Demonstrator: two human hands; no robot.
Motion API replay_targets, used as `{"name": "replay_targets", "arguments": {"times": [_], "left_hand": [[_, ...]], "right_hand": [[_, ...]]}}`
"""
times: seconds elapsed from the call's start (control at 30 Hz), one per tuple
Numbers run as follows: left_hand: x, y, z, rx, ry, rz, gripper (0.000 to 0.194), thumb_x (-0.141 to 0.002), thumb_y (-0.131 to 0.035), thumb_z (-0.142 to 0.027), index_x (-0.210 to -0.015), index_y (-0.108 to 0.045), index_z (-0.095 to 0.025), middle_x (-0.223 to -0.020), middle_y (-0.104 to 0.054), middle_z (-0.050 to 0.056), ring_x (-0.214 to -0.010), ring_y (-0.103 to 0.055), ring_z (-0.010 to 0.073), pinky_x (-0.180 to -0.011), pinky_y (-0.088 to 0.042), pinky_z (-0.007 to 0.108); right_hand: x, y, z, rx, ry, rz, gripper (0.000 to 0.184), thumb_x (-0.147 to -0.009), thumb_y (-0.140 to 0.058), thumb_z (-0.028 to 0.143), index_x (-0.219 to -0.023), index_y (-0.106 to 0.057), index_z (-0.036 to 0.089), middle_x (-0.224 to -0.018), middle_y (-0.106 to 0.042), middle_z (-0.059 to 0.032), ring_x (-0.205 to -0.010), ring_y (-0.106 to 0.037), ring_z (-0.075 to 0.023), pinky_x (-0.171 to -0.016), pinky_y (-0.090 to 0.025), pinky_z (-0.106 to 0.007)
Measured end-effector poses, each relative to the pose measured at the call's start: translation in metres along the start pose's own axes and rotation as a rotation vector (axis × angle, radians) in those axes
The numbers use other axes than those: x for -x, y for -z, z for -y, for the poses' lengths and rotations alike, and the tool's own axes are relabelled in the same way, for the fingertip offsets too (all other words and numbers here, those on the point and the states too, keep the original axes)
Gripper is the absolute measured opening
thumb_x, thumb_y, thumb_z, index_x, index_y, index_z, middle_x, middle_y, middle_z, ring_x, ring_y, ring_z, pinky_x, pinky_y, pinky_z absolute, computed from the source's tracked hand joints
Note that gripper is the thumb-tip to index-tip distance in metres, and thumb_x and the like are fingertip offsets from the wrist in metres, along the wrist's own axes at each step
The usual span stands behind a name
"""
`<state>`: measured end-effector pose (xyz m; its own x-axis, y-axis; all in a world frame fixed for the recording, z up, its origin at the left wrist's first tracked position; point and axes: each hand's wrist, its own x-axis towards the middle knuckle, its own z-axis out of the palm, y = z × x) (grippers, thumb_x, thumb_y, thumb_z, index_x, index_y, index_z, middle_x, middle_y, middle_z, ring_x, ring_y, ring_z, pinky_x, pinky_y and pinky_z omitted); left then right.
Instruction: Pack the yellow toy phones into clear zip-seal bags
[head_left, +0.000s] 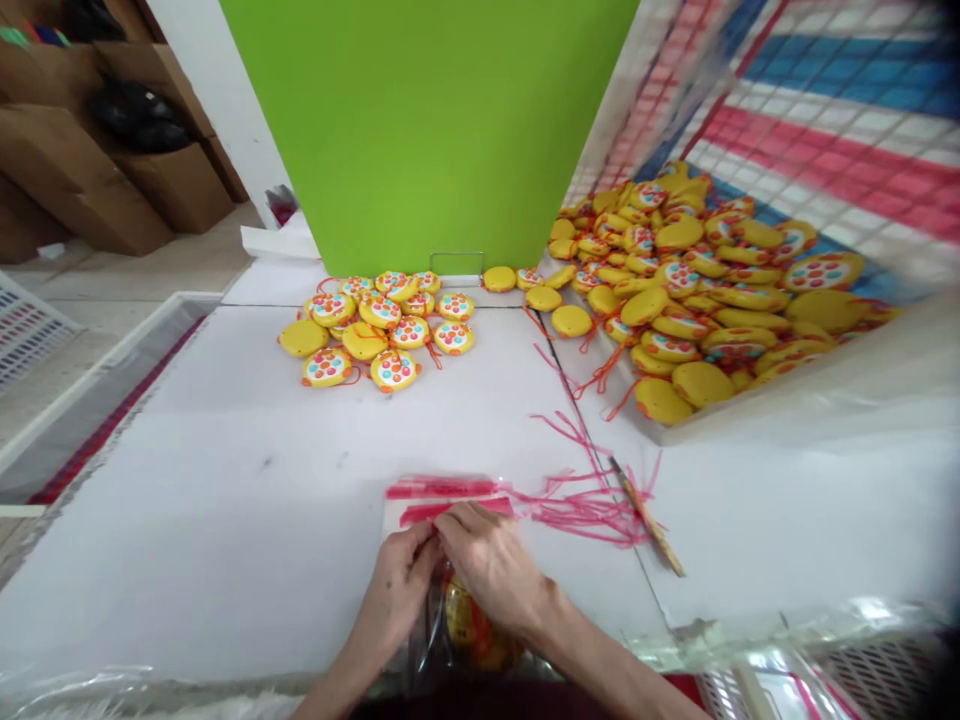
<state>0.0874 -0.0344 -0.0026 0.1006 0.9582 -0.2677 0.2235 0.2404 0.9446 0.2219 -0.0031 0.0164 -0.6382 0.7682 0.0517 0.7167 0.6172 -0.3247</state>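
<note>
Left hand (403, 577) and right hand (489, 562) meet, fingers pinched at neck of clear plastic bag (430, 640); yellow toy (466, 615) inside, just below hands. Step looks like bag closing; next move calls for steady pinch. Pink strips (446, 488) just beyond hands.

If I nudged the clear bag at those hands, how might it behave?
The clear bag looks thin and glossy, so it's probably floppy and perhaps slippery. The yellow contents showing through look rounded, so they might shift inside.
</note>
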Motion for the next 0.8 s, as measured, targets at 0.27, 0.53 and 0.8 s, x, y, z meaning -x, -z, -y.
{"name": "replay_targets", "arguments": {"times": [0.27, 0.53, 0.8], "left_hand": [[0.006, 0.004, 0.011, 0.015, 0.020, 0.002, 0.029, -0.085, -0.045, -0.041, -0.087, -0.061, -0.017, -0.081, -0.068, 0.007, -0.077, -0.064, 0.0215, -0.072, -0.049, 0.030], [0.006, 0.008, 0.020, 0.197, 0.117, -0.004, 0.030, -0.081, -0.053, -0.046, -0.083, -0.058, -0.017, -0.081, -0.068, 0.007, -0.078, -0.065, 0.0224, -0.073, -0.052, 0.032], [0.008, 0.007, 0.024, 0.335, 0.150, 0.029, 0.027, -0.080, -0.058, -0.042, -0.086, -0.059, -0.016, -0.086, -0.068, 0.008, -0.082, -0.064, 0.0217, -0.076, -0.051, 0.032]], "right_hand": [[0.037, 0.006, -0.062, -0.212, -0.438, -0.299, 0.014, -0.081, -0.044, 0.019, -0.076, -0.057, 0.019, -0.067, -0.062, -0.0003, -0.055, -0.056, -0.0115, -0.054, -0.039, -0.020], [0.146, 0.032, -0.159, 0.081, -0.967, -0.150, 0.027, -0.076, -0.045, 0.042, -0.065, -0.059, 0.022, -0.057, -0.063, -0.0034, -0.054, -0.058, -0.0192, -0.049, -0.035, -0.026], [0.082, 0.041, -0.082, -0.421, -0.538, -0.171, 0.019, -0.078, -0.047, 0.025, -0.082, -0.066, 0.021, -0.076, -0.067, -0.0023, -0.064, -0.058, -0.0140, -0.061, -0.043, -0.024]]}}
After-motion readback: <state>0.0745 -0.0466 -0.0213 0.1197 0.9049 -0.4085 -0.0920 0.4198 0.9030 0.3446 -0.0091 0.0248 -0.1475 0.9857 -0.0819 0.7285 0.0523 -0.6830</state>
